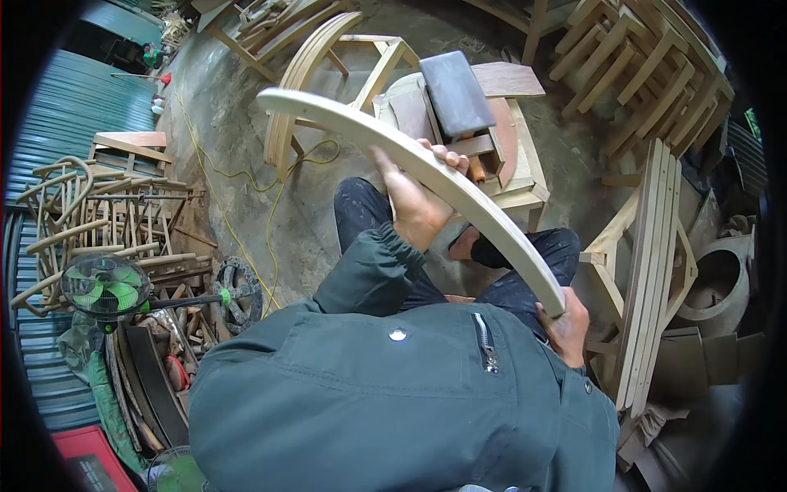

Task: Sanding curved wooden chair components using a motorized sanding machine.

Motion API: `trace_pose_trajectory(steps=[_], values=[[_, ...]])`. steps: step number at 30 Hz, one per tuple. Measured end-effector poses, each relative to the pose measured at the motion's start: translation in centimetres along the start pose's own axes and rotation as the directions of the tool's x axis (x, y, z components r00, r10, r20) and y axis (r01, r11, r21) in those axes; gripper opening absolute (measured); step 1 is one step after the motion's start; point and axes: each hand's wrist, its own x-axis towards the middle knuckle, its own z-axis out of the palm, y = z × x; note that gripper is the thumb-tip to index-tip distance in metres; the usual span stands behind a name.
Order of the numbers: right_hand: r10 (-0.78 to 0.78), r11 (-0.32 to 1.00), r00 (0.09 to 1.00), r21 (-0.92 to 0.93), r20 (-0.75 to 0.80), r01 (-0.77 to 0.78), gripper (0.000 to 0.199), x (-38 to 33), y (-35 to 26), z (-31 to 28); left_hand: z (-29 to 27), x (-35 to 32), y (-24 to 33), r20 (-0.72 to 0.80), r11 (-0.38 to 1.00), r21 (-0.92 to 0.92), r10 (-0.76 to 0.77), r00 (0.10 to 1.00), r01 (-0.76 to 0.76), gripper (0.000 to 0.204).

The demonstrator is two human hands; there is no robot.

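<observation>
A long, curved wooden strip [459, 184] slants across in front of me, from the upper left down to the lower right. My left hand [414, 197] is closed around its middle, with the fingertips showing over the far edge. At the near right end, my right hand [567, 328] grips the strip, its thumb along the side. Just beyond my left hand, a grey rectangular block [459, 94] lies on a low wooden stand [525, 176]. An orange handle-like piece [475, 170] shows beneath the block, partly hidden by my fingers.
Curved strips on a wooden frame [307, 61] stand ahead on the left. Stacked wooden frames [648, 74] fill the far right, and long boards [652, 279] lean nearer. A green fan [106, 287] stands left beside piled chair frames [106, 209]. A yellow cord [234, 234] crosses the floor.
</observation>
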Motion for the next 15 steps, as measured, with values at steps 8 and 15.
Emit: trace_pose_trajectory(steps=[8,15], values=[[0.071,0.93,0.944,0.321,0.323,-0.18,0.038,0.6,0.4,-1.3,-0.3,-0.2,-1.8,0.179,0.919,0.369,0.071,0.981,-0.134,0.029],[0.085,0.933,0.941,0.304,0.328,-0.191,0.049,1.7,-0.2,-3.0,-0.2,-1.3,-4.1,0.166,0.849,0.522,-0.005,0.986,-0.084,0.033]])
